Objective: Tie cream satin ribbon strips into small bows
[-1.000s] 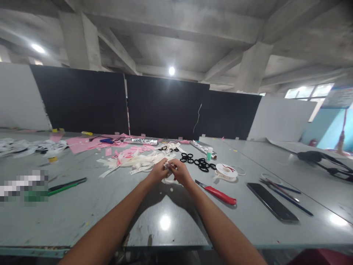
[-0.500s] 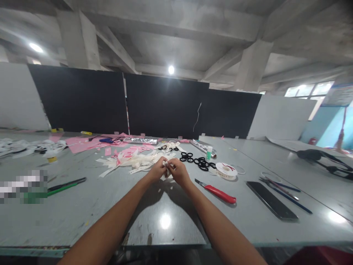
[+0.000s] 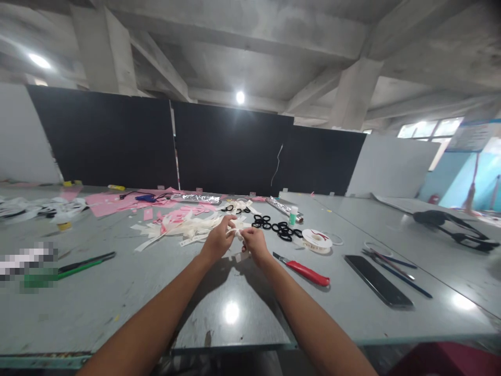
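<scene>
A small piece of white ribbon [image 3: 236,231] spans the gap between my two hands, a little above the table. My left hand [image 3: 218,241] has its thumb and fingers closed on one side of it, the fingers arched above. On the other side, my right hand [image 3: 254,243] pinches the ribbon with thumb and index finger, the other fingers curled. The exact shape of the ribbon piece is partly hidden by the fingers. Behind my left hand lies a loose pile of cream-white ribbon strips [image 3: 188,226]. Several black hair ties [image 3: 282,230] lie beyond my right hand.
Right of my arms lie a red utility knife [image 3: 309,273], a ribbon spool [image 3: 317,240], a phone [image 3: 378,281] and tweezers [image 3: 391,265]. A glue stick [image 3: 293,215] stands behind. At left are a green cutter [image 3: 84,266] and pink sheets [image 3: 105,204]. Black panels [image 3: 230,149] border the back.
My hands have moved slightly apart, and the left fingers have lifted and opened out somewhat. More of the white ribbon shows between them. The whole view has shifted slightly.
</scene>
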Demonstrator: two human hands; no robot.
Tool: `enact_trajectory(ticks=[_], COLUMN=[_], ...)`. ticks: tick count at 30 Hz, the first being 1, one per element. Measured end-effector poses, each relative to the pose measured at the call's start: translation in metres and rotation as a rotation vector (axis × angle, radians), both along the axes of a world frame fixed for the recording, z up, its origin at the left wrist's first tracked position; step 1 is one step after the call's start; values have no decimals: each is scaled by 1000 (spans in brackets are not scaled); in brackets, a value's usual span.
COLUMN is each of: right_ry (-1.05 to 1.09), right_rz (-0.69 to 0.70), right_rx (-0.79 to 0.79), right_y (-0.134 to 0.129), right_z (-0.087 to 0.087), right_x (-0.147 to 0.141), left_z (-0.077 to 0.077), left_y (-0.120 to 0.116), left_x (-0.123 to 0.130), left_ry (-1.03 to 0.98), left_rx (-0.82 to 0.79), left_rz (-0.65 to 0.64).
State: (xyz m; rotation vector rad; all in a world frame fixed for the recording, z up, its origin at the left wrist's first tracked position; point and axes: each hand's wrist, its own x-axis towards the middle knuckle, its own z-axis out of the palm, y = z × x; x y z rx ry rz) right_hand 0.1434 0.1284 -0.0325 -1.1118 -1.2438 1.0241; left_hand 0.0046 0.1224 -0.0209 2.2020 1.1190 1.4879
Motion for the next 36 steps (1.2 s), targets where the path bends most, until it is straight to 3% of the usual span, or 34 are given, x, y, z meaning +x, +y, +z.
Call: enact_trajectory(ticks=[5, 9, 12, 16, 20, 24, 29, 33, 36], right_ry=[207, 263, 272, 137, -37, 0, 175, 144, 81], right_rz=[207, 193, 151, 158, 221, 133, -44, -2, 89], right_rx=[-69, -66, -3, 169, 291, 229, 153, -11, 8], right_y=[-5, -7, -7, -7, -6, -4, -1, -3, -7], right_z=[0, 4, 11, 20, 21, 15, 9, 8, 10], right_x=[-2, -1, 4, 15, 17, 9, 1, -2, -4], left_z=[3, 3, 3, 7, 9, 5, 1, 1, 2], left_y=[-1, 3, 7, 7, 3, 2, 1, -3, -4], left_x=[-1, 2, 2, 1, 4, 6, 5, 1, -2], left_ry=[-23, -208, -362, -498, -504, -422, -225, -68, -47], left_rx=[-22, -68, -199, -374, -421, -366, -102, 36, 20], left_rz=[-39, -69, -118, -156, -251, -311, -152, -34, 6])
